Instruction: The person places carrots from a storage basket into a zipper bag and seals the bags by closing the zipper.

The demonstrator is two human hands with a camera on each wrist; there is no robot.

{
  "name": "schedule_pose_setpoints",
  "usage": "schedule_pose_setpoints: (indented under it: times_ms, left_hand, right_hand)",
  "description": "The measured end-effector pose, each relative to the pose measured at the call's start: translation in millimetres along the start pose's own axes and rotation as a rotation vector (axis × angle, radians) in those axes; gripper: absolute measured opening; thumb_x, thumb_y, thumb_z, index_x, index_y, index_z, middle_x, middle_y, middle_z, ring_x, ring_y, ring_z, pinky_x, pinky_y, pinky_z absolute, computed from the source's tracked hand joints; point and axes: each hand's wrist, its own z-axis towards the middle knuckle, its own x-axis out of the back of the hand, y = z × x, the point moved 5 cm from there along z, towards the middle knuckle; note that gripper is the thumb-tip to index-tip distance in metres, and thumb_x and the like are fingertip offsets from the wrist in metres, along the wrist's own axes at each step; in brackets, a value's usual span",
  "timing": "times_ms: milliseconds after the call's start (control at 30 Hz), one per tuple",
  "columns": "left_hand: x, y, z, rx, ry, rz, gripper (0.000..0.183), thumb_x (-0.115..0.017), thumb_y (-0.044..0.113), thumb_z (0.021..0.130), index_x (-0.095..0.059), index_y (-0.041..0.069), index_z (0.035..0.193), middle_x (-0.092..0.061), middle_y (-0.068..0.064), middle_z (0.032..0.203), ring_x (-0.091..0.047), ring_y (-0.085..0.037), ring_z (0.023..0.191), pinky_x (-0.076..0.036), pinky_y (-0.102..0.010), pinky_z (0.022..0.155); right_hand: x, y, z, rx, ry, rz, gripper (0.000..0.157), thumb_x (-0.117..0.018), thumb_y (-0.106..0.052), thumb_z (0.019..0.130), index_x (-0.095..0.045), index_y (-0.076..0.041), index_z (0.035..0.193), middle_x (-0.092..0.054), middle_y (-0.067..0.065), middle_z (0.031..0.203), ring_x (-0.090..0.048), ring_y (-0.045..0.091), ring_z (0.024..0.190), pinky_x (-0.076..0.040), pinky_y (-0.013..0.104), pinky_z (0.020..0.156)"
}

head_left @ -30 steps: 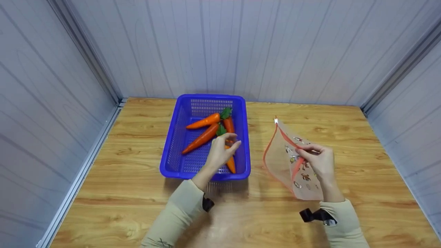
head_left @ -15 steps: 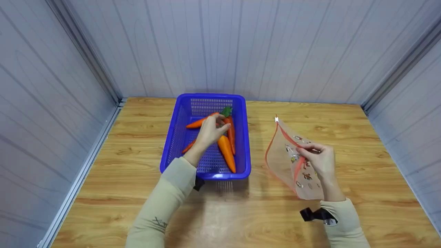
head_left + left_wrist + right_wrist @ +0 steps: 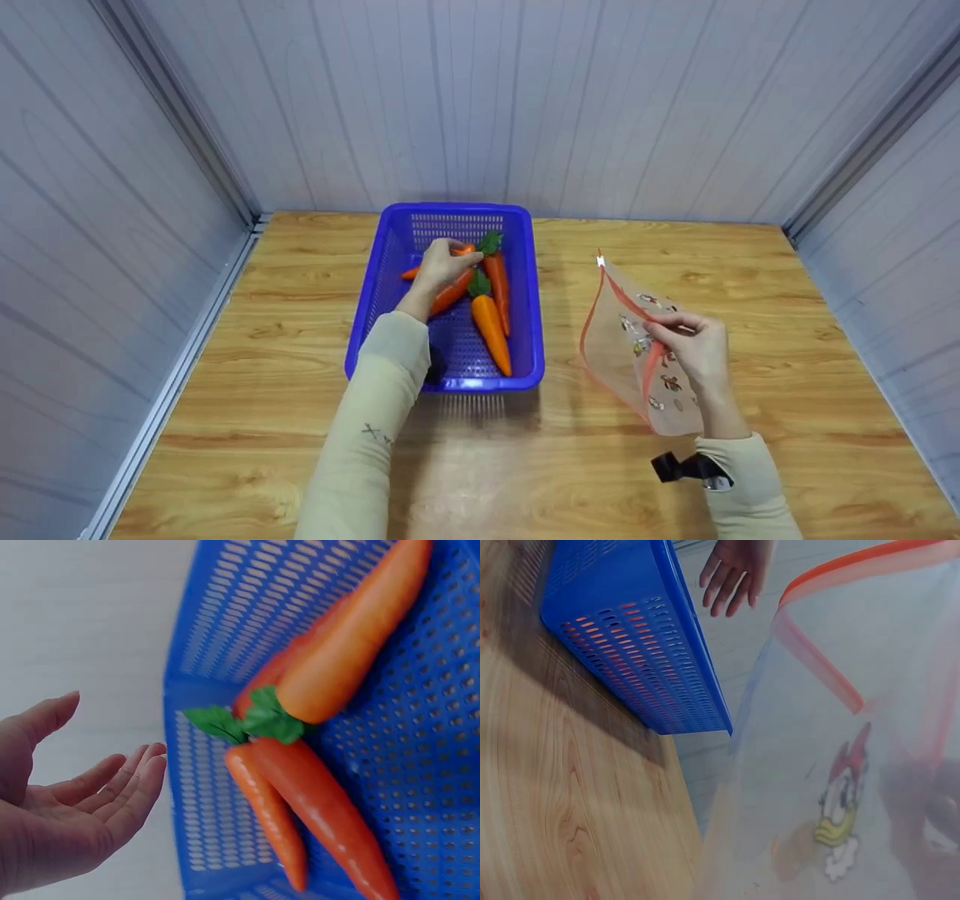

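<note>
Over the blue basket, my left hand hovers with nothing in its grasp. The left wrist view has its fingers loosely bent and apart from the carrots. Several carrots with green tops lie in the basket. An orange carrot is nearest the front, a redder carrot lies along the right side, and another red carrot is partly covered by my left hand. A back carrot is mostly hidden. My right hand pinches the edge of a clear zip bag, whose mouth gapes toward the basket.
The wooden table carries the basket. Pale panel walls enclose the back and both sides. A white zip slider sits at the bag's far corner. The bag has cartoon prints and a red-orange edge.
My left hand has moved away from me and to the left over the basket, uncovering the front orange carrot. My right hand keeps its pinch on the zip bag, almost still.
</note>
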Motion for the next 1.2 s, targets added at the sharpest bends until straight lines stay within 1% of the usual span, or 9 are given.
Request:
schedule_pose_setpoints:
  times_ms: [267, 400, 500, 533, 567, 667, 800, 1000, 1200]
  left_hand:
    - [7.6, -40.0, 22.6, 0.167, 0.01, -0.013, 0.061, -0.065, 0.035, 0.079, -0.045, -0.003, 0.122, -0.053, -0.016, 0.111, -0.056, -0.022, 0.082, -0.049, -0.032, 0.069]
    - [1.6, -110.6, 96.4, 0.173, 0.066, 0.006, 0.076, -0.075, 0.05, 0.06, -0.049, -0.001, 0.11, -0.054, -0.011, 0.097, -0.053, -0.021, 0.079, -0.047, -0.032, 0.069]
    - [-3.6, -169.9, 167.5, 0.174, 0.112, 0.07, 0.093, -0.076, 0.064, 0.044, -0.048, 0.0, 0.106, -0.052, -0.009, 0.093, -0.048, -0.02, 0.078, -0.043, -0.032, 0.072]
    - [-4.3, -178.1, 177.6, 0.171, 0.105, 0.085, 0.097, -0.075, 0.066, 0.041, -0.047, -0.001, 0.106, -0.052, -0.009, 0.093, -0.048, -0.02, 0.078, -0.043, -0.032, 0.073]
    - [-5.2, -184.0, 184.3, 0.176, 0.096, 0.097, 0.099, -0.074, 0.066, 0.043, -0.045, 0.0, 0.111, -0.052, -0.01, 0.097, -0.048, -0.02, 0.081, -0.042, -0.033, 0.076]
    - [-4.6, -172.7, 166.8, 0.216, 0.03, 0.09, 0.1, -0.073, 0.056, 0.058, -0.034, -0.001, 0.129, -0.047, -0.014, 0.117, -0.047, -0.023, 0.097, -0.038, -0.036, 0.09]
    - [-3.5, -151.4, 137.5, 0.258, 0.005, 0.108, 0.113, -0.074, 0.056, 0.057, -0.021, -0.003, 0.137, -0.035, -0.017, 0.133, -0.039, -0.026, 0.112, -0.03, -0.039, 0.099]
    - [-18.4, -192.9, 184.4, 0.289, -0.007, 0.072, 0.1, -0.078, 0.05, 0.056, -0.031, 0.005, 0.132, -0.046, -0.009, 0.118, -0.046, -0.02, 0.098, -0.038, -0.032, 0.09]
    - [-36.3, -262.9, 256.8, 0.262, -0.01, 0.007, 0.111, -0.084, 0.053, 0.031, -0.045, 0.008, 0.124, -0.052, -0.006, 0.111, -0.048, -0.021, 0.094, -0.037, -0.036, 0.09]
  right_hand:
    - [-2.3, -5, -4, -0.021, 0.002, 0.038, 0.022, -0.077, -0.017, 0.067, -0.07, -0.002, 0.08, -0.065, 0.009, 0.067, -0.053, 0.008, 0.043, -0.039, 0.018, 0.033]
    - [-5.7, -34, -16, -0.054, -0.036, 0.089, 0.016, -0.076, -0.01, 0.069, -0.069, 0.001, 0.079, -0.064, 0.007, 0.063, -0.051, 0.007, 0.041, -0.038, 0.018, 0.033]
    - [-9.4, -63, -26, -0.105, -0.04, 0.081, 0.012, -0.073, -0.004, 0.07, -0.068, 0.004, 0.078, -0.063, 0.003, 0.061, -0.05, 0.006, 0.042, -0.039, 0.019, 0.036]
    - [-10.3, -71, -29, -0.12, -0.033, 0.062, 0.013, -0.073, -0.003, 0.07, -0.068, 0.005, 0.079, -0.063, 0.002, 0.06, -0.05, 0.005, 0.042, -0.04, 0.019, 0.037]
    - [-11.2, -77, -30, -0.13, -0.03, 0.042, 0.013, -0.072, -0.002, 0.071, -0.067, 0.006, 0.08, -0.063, 0.001, 0.06, -0.051, 0.005, 0.043, -0.04, 0.018, 0.038]
    - [-11.8, -83, -32, -0.175, -0.025, 0.033, 0.017, -0.071, 0.0, 0.072, -0.065, 0.011, 0.084, -0.062, -0.001, 0.059, -0.05, 0.005, 0.043, -0.04, 0.018, 0.038]
    - [-12.5, -82, -31, -0.192, -0.04, 0.023, 0.022, -0.07, -0.001, 0.073, -0.063, 0.014, 0.088, -0.062, -0.001, 0.061, -0.049, 0.005, 0.043, -0.04, 0.018, 0.038]
    - [-12.3, -82, -31, -0.182, -0.042, 0.003, 0.023, -0.07, -0.002, 0.073, -0.063, 0.014, 0.088, -0.063, -0.002, 0.06, -0.051, 0.005, 0.045, -0.041, 0.018, 0.039]
    - [-12.6, -82, -31, -0.18, -0.045, -0.001, 0.023, -0.071, -0.003, 0.073, -0.064, 0.014, 0.087, -0.062, -0.002, 0.06, -0.05, 0.004, 0.044, -0.038, 0.017, 0.038]
